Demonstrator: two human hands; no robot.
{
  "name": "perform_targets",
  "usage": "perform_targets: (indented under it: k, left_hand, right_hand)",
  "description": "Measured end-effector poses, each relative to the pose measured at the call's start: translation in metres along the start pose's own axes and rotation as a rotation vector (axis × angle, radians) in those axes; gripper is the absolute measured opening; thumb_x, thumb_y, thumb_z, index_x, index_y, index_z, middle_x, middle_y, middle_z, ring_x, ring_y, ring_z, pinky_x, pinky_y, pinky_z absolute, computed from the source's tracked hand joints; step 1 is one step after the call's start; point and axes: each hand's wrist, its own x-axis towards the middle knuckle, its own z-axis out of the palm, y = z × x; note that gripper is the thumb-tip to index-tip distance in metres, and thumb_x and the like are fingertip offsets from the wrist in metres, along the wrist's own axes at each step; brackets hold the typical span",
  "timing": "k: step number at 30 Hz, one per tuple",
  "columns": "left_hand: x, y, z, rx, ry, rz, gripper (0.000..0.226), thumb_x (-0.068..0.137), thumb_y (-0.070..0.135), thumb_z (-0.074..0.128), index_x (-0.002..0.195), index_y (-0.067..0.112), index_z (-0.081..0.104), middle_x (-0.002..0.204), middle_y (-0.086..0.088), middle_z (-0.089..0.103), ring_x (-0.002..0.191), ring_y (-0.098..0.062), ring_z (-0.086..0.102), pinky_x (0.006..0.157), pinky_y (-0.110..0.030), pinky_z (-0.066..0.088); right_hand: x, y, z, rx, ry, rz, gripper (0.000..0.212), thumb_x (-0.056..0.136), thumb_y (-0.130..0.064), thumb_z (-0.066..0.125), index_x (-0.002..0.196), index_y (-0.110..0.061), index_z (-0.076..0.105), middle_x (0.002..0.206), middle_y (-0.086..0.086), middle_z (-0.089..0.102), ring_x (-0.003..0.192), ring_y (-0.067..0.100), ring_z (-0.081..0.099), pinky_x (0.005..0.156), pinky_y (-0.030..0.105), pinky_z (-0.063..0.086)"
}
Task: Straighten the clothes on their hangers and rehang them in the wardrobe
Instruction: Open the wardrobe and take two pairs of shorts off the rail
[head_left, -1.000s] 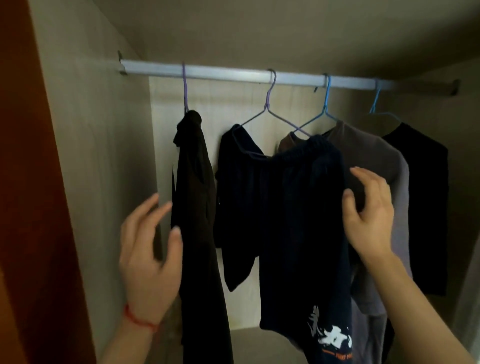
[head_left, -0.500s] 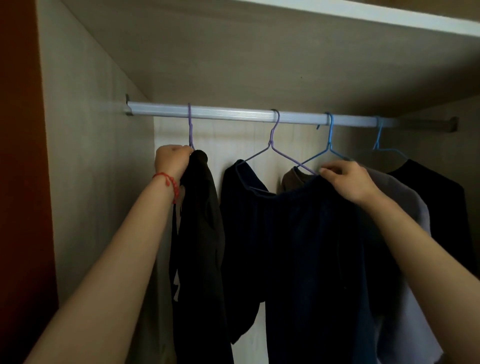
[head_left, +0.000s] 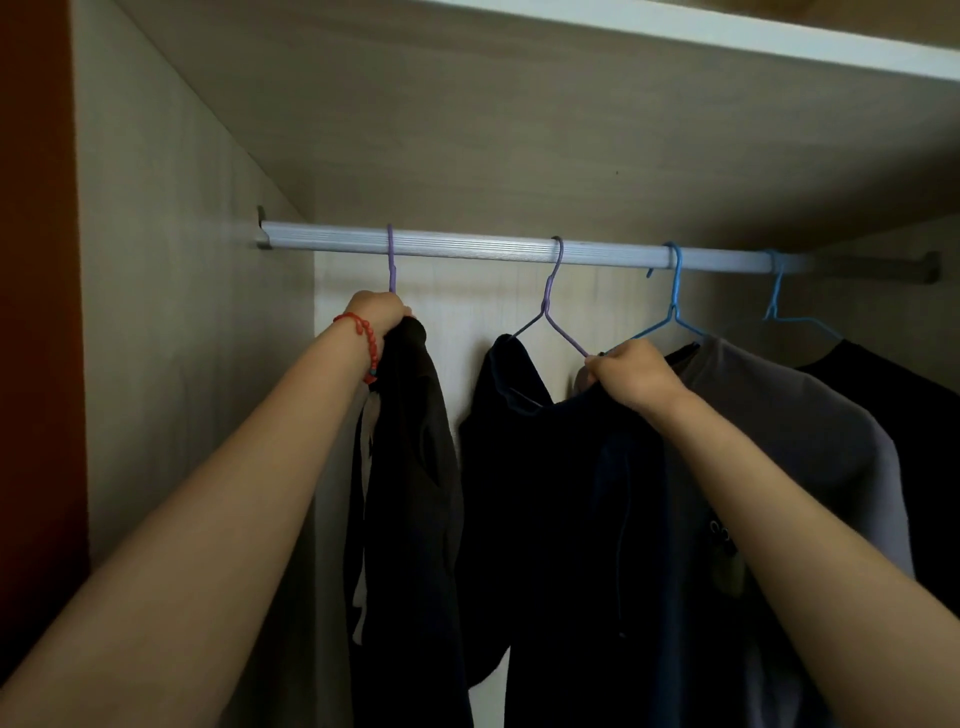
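Note:
Several garments hang from a silver rail (head_left: 467, 248) inside a wardrobe. My left hand (head_left: 376, 312) is closed on the top of a black garment (head_left: 410, 467) that hangs from a purple hanger (head_left: 391, 260) at the left. My right hand (head_left: 631, 371) grips the right shoulder of a dark navy garment (head_left: 550, 493) on a second purple hanger (head_left: 550, 306). Behind it hangs a grey shirt (head_left: 800, 431) on a blue hanger (head_left: 674, 306). A black shirt (head_left: 904, 395) on another blue hanger (head_left: 774, 296) is at the far right.
The wardrobe's left wall (head_left: 182, 312) stands close beside the black garment. A shelf board (head_left: 519, 104) forms the ceiling above the rail. A reddish door edge (head_left: 36, 312) runs down the far left.
Both hands rose from mid-garment height to the garments' tops and closed there: left on the black one, right on the navy one. The view tilted upward.

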Motion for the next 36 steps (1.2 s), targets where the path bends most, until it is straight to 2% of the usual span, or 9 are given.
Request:
perform_targets:
  k: [4,11,14,16,20,23,28,33,36]
  left_hand:
    - [0.000,0.003,0.008,-0.031,0.000,0.041,0.032,0.091,0.006,0.052,0.120,-0.005,0.053,0.079,-0.005,0.056,0.076,-0.019,0.054,0.065,-0.025,0.044]
    - [0.001,0.018,0.016,-0.168,-0.009,0.128,0.034,0.088,0.007,0.055,0.118,-0.007,0.054,0.097,-0.014,0.060,0.092,-0.025,0.059,0.089,-0.033,0.049]
    - [0.001,0.017,0.016,-0.093,-0.019,0.139,0.013,0.089,0.015,0.054,0.082,0.007,0.060,0.102,-0.014,0.060,0.107,-0.029,0.060,0.084,-0.029,0.046]
    - [0.001,0.017,0.016,-0.058,-0.008,0.156,0.025,0.090,0.019,0.052,0.066,0.016,0.050,0.088,-0.007,0.058,0.104,-0.027,0.059,0.080,-0.027,0.042]
    - [0.006,0.024,0.019,-0.243,-0.018,0.193,0.010,0.085,0.011,0.060,0.085,0.001,0.061,0.081,-0.008,0.060,0.088,-0.019,0.057,0.088,-0.033,0.048]
    - [0.004,0.021,0.024,-0.279,-0.049,0.169,0.018,0.082,0.008,0.065,0.098,0.001,0.062,0.069,-0.005,0.056,0.079,-0.020,0.058,0.081,-0.031,0.047]
    - [-0.011,-0.010,0.039,-0.235,-0.076,0.144,0.030,0.083,0.012,0.065,0.107,-0.007,0.065,0.081,-0.011,0.063,0.087,-0.020,0.058,0.086,-0.030,0.047]
    - [-0.048,-0.040,0.046,-0.256,-0.117,0.147,0.021,0.085,0.011,0.063,0.098,-0.005,0.069,0.076,-0.006,0.066,0.060,-0.011,0.061,0.064,-0.018,0.049]
    - [-0.078,-0.058,0.043,-0.269,-0.168,0.145,0.017,0.085,0.008,0.063,0.093,-0.004,0.070,0.044,0.010,0.063,0.038,0.002,0.056,0.046,-0.006,0.046]
  right_hand:
    - [0.000,-0.002,0.003,0.035,0.081,-0.042,0.036,0.091,-0.020,0.050,0.087,0.009,0.071,0.073,0.015,0.061,0.068,0.025,0.054,0.069,0.031,0.044]
    - [-0.005,-0.002,0.007,0.046,0.202,-0.158,0.044,0.094,-0.025,0.045,0.082,0.012,0.068,0.084,0.018,0.070,0.081,0.033,0.063,0.068,0.033,0.046]
    - [-0.011,0.001,0.006,0.081,0.247,-0.209,0.042,0.094,-0.024,0.045,0.079,0.008,0.068,0.084,0.010,0.072,0.082,0.028,0.063,0.073,0.032,0.047]
    - [-0.017,0.003,0.002,0.090,0.270,-0.218,0.040,0.094,-0.024,0.046,0.075,0.005,0.067,0.079,0.004,0.068,0.080,0.024,0.061,0.071,0.030,0.043]
    - [-0.025,0.007,-0.007,0.107,0.296,-0.202,0.035,0.094,-0.024,0.047,0.068,-0.007,0.063,0.065,-0.001,0.058,0.072,0.021,0.055,0.067,0.027,0.036]
    - [-0.032,0.012,-0.011,0.118,0.304,-0.200,0.037,0.094,-0.022,0.047,0.063,-0.008,0.061,0.055,-0.008,0.051,0.059,0.012,0.048,0.057,0.026,0.034]
    - [-0.045,0.028,-0.012,0.140,0.289,-0.141,0.037,0.093,-0.024,0.050,0.058,-0.014,0.059,0.052,-0.005,0.049,0.054,0.009,0.044,0.052,0.023,0.034]
    - [-0.073,0.051,-0.010,0.151,0.199,-0.047,0.035,0.092,-0.026,0.052,0.065,-0.008,0.066,0.053,0.002,0.050,0.051,0.013,0.043,0.050,0.027,0.032]
    - [-0.095,0.069,-0.006,0.128,0.125,0.011,0.035,0.092,-0.025,0.053,0.068,-0.004,0.068,0.054,0.003,0.053,0.052,0.013,0.047,0.053,0.027,0.035]
